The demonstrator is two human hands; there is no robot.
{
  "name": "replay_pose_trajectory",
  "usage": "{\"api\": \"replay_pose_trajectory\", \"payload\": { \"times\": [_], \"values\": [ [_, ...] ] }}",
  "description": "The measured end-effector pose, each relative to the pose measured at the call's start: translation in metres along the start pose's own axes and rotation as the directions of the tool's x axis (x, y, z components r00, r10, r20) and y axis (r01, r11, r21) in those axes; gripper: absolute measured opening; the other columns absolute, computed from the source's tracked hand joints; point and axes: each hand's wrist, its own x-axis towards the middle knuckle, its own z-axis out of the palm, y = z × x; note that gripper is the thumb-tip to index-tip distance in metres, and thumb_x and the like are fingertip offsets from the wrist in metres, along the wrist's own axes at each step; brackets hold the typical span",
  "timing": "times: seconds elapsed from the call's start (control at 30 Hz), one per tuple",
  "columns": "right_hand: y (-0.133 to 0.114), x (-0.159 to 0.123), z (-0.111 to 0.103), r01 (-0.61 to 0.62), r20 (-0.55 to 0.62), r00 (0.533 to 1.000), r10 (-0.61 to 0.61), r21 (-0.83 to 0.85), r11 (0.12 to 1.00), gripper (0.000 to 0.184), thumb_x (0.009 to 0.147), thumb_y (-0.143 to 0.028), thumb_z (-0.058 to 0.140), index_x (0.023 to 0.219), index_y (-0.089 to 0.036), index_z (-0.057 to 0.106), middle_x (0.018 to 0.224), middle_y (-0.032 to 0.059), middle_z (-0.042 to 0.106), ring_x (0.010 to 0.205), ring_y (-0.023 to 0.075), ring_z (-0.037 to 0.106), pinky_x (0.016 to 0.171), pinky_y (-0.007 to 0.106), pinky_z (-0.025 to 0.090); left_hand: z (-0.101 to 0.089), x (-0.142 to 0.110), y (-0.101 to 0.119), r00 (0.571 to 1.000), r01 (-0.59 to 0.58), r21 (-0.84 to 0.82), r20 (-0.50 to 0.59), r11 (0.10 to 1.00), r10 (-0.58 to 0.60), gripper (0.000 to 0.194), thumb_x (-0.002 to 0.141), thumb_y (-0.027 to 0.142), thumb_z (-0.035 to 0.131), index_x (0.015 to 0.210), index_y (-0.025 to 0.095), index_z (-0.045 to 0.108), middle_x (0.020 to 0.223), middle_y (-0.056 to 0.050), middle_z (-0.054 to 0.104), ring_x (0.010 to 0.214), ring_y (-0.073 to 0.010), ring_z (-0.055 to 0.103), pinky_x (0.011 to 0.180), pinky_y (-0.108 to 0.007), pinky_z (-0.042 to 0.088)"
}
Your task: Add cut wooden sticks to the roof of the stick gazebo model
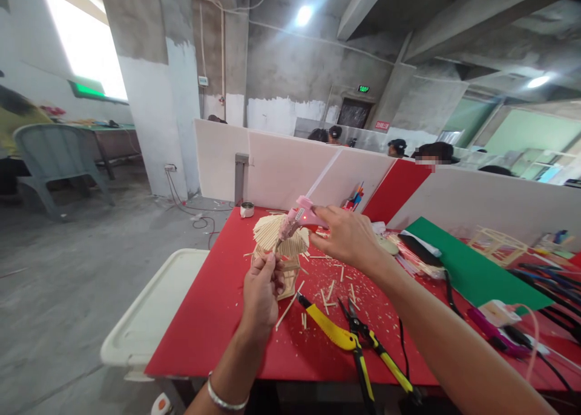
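My right hand (349, 233) is wrapped around a pink hot glue gun (302, 216), its nozzle tilted down and to the left. Just below that nozzle, my left hand (263, 288) is closed in a pinch on a thin wooden stick (296, 266), mostly covered by the fingers. Behind and under the left hand lies a model built of pale wooden sticks (271, 228), with a fan-shaped top part. Whether the nozzle touches the stick cannot be made out.
Yellow-handled pruning shears (381, 354) and a yellow-gripped folding saw (333, 327) lie at the front of the red table (204, 330) among loose sticks. To the right are a green board (476, 270), a stick frame (497, 245) and a power strip (492, 333) with cables. A partition (281, 167) stands behind.
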Motion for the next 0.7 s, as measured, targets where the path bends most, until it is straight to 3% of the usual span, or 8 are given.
{"api": "replay_pose_trajectory", "payload": {
  "times": [0.7],
  "values": [
    [0.0036, -0.0075, 0.0018, 0.028, -0.060, 0.998, -0.024, 0.065, 0.997, 0.038, 0.080, -0.035, 0.052, 0.114, -0.022, 0.060, 0.098, 0.0053, 0.069, 0.078, 0.0202, 0.062, 0.060, 0.028, 0.037, 0.0045, -0.0038, 0.0002, 0.999, 0.040, -0.004, 0.033, 0.999, -0.040, 0.036, 0.056, 0.038, 0.082, 0.070, 0.013, 0.060, 0.056, 0.002, 0.058, 0.038, -0.0039, 0.043, 0.034, -0.015, 0.026]
  ]
}}
